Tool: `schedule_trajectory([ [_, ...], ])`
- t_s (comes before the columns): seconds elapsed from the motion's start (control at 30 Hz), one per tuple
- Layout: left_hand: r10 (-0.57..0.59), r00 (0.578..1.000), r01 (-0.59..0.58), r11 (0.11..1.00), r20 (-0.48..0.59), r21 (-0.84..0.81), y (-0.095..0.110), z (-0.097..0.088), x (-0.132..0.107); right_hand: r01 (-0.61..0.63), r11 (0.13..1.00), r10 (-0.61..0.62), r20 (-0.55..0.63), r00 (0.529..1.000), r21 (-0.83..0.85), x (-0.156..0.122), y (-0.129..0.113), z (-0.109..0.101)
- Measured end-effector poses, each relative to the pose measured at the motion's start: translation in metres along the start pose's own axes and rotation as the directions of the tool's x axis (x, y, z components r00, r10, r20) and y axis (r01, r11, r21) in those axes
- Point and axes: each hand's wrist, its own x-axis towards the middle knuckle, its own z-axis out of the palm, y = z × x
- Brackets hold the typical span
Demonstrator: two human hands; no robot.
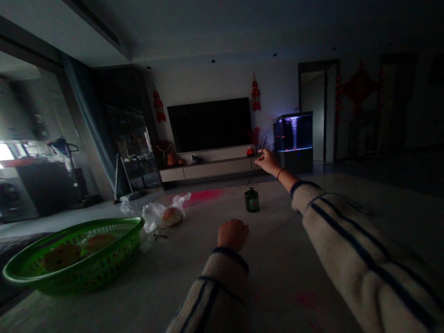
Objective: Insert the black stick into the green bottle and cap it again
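A thin dark reed stick (253, 173) slants down from the pinched fingers of my right hand (268, 162), its upper end poking out above them. Its lower tip hangs just above the neck of a small dark green glass bottle (252, 201) standing on the table. Closer to me, my left hand (233, 234) rests low over the table in a loose fist, back of the hand up. Its fingertips are hidden beneath it, and I see nothing held there. The bottle stands a little beyond this hand.
A green plastic basket (121, 249) with round breads stands on the left of the table (277, 259). Near it lie a bread bun (172, 216), a clear plastic bag (151, 215) and a small wiry item (160, 232). A television (211, 124) and lit fish tank (294, 132) are beyond.
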Motion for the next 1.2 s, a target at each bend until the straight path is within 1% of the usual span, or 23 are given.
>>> schedule_trajectory([
  [0.03, -0.001, 1.0, 0.001, 1.0, 0.006, 0.0, 0.0, 0.0, 0.0, -0.029, 0.998, 0.031, -0.044, 0.999, 0.06, 0.003, 0.003, -0.007],
  [0.07, -0.001, 1.0, 0.001, 1.0, 0.013, -0.001, 0.0, 0.0, 0.001, -0.061, 0.992, 0.065, -0.029, 0.997, 0.109, 0.004, 0.007, -0.014],
  [0.1, -0.003, 1.0, 0.003, 1.0, 0.022, -0.002, 0.0, 0.0, 0.001, -0.105, 0.983, 0.102, 0.027, 0.994, 0.149, 0.004, 0.011, -0.02],
  [0.13, -0.006, 1.0, 0.007, 1.0, 0.03, -0.003, -0.001, 0.0, 0.002, -0.149, 0.973, 0.13, 0.118, 0.984, 0.175, 0.001, 0.015, -0.025],
  [0.2, -0.016, 0.999, 0.016, 1.0, 0.041, -0.006, -0.002, 0.0, 0.003, -0.212, 0.963, 0.156, 0.293, 0.943, 0.169, -0.009, 0.024, -0.033],
  [0.23, -0.021, 0.999, 0.021, 1.0, 0.042, -0.007, -0.002, 0.0, 0.003, -0.246, 0.959, 0.17, 0.41, 0.896, 0.142, -0.015, 0.028, -0.035],
  [0.27, -0.024, 0.999, 0.024, 1.0, 0.039, -0.009, -0.002, 0.0, 0.003, -0.292, 0.954, 0.192, 0.61, 0.769, 0.069, -0.023, 0.032, -0.036],
  [0.3, -0.025, 0.999, 0.025, 1.0, 0.035, -0.012, -0.002, 0.0, 0.003, -0.317, 0.948, 0.222, 0.763, 0.607, -0.024, -0.029, 0.035, -0.036],
  [0.33, -0.024, 0.999, 0.024, 1.0, 0.03, -0.015, -0.002, 0.0, 0.003, -0.297, 0.948, 0.259, 0.82, 0.51, -0.115, -0.035, 0.037, -0.034],
  [0.37, -0.023, 0.999, 0.023, 1.0, 0.025, -0.017, -0.002, 0.0, 0.003, -0.254, 0.947, 0.302, 0.819, 0.489, -0.197, -0.04, 0.037, -0.03],
  [0.4, -0.022, 1.0, 0.023, 1.0, 0.021, -0.02, -0.002, 0.0, 0.003, -0.226, 0.947, 0.314, 0.802, 0.508, -0.227, -0.043, 0.036, -0.024],
  [0.43, -0.023, 1.0, 0.023, 0.999, 0.018, -0.022, -0.002, 0.0, 0.003, -0.206, 0.952, 0.304, 0.784, 0.541, -0.227, -0.045, 0.032, -0.017],
  [0.5, -0.027, 0.999, 0.028, 0.999, 0.017, -0.026, -0.001, 0.0, 0.002, -0.154, 0.967, 0.256, 0.74, 0.622, -0.205, -0.047, 0.021, 0.001],
  [0.57, -0.033, 0.999, 0.033, 0.999, 0.017, -0.03, -0.001, -0.001, 0.002, -0.084, 0.983, 0.172, 0.682, 0.711, -0.161, -0.049, 0.008, 0.019],
  [0.6, -0.034, 0.999, 0.034, 0.999, 0.015, -0.03, -0.001, -0.001, 0.002, -0.051, 0.988, 0.136, 0.653, 0.745, -0.147, -0.051, 0.003, 0.028],
  [0.63, -0.032, 0.999, 0.033, 0.999, 0.014, -0.029, -0.001, -0.002, 0.002, -0.023, 0.991, 0.104, 0.636, 0.765, -0.135, -0.053, -0.001, 0.036],
  [0.7, -0.034, 0.999, 0.034, 0.999, 0.011, -0.032, 0.0, -0.003, 0.001, 0.013, 0.993, 0.065, 0.618, 0.784, -0.121, -0.059, -0.005, 0.046],
  [0.77, -0.045, 0.999, 0.046, 0.998, 0.012, -0.047, 0.0, -0.003, 0.001, 0.043, 0.993, 0.03, 0.596, 0.802, -0.108, -0.065, -0.004, 0.051],
  [0.83, -0.07, 0.997, 0.071, 0.994, 0.015, -0.078, 0.0, -0.003, 0.001, 0.074, 0.993, -0.008, 0.581, 0.814, -0.089, -0.069, 0.0, 0.049],
  [0.93, -0.096, 0.995, 0.094, 0.982, -0.003, -0.161, -0.002, 0.0, 0.002, 0.126, 0.991, -0.077, 0.585, 0.808, -0.045, -0.077, 0.001, 0.039],
  [1.03, -0.106, 0.994, 0.101, 0.969, -0.012, -0.226, -0.005, 0.003, 0.003, 0.204, 0.978, -0.181, 0.611, 0.771, 0.034, -0.091, -0.005, 0.024],
  [1.1, -0.103, 0.995, 0.102, 0.972, 0.006, -0.212, -0.006, 0.003, 0.004, 0.253, 0.963, -0.252, 0.634, 0.731, 0.092, -0.103, -0.009, 0.012],
  [1.2, -0.089, 0.996, 0.093, 0.982, 0.03, -0.167, -0.005, 0.001, 0.003, 0.284, 0.943, -0.329, 0.632, 0.702, 0.175, -0.121, -0.014, -0.003],
])
